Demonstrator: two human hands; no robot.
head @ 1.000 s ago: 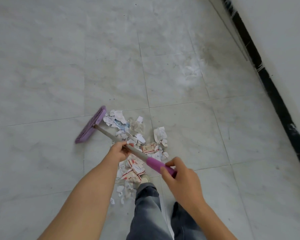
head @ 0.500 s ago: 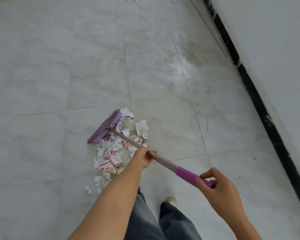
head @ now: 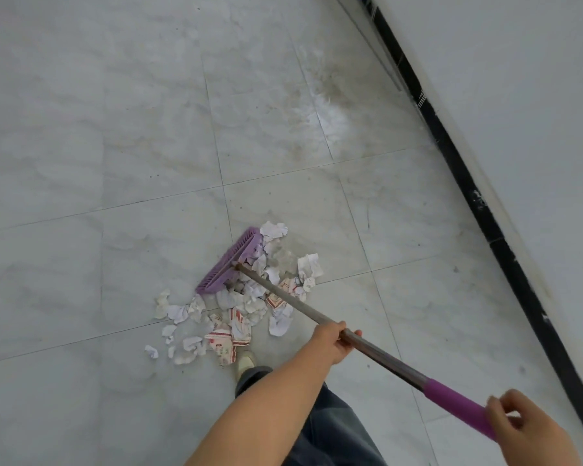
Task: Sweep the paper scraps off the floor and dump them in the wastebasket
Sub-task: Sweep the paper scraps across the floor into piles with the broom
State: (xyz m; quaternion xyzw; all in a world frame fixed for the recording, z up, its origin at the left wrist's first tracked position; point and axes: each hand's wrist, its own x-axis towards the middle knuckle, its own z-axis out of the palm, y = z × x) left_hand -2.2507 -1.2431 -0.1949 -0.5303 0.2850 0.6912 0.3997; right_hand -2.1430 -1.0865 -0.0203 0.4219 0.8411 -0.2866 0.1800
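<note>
Centre frame, paper scraps lie heaped against the purple broom head, their red print unreadable. The left hand grips the metal shaft; the right hand, lower right, clasps the purple grip.

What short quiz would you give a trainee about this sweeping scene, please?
1. True or false: the broom head sits at the edge of the paper scraps.
2. Which hand's grip is on the purple sleeve? A) left hand B) right hand
3. Fill in: the left hand holds the broom's metal ____.
Key: 1 true; 2 B; 3 shaft.
</note>
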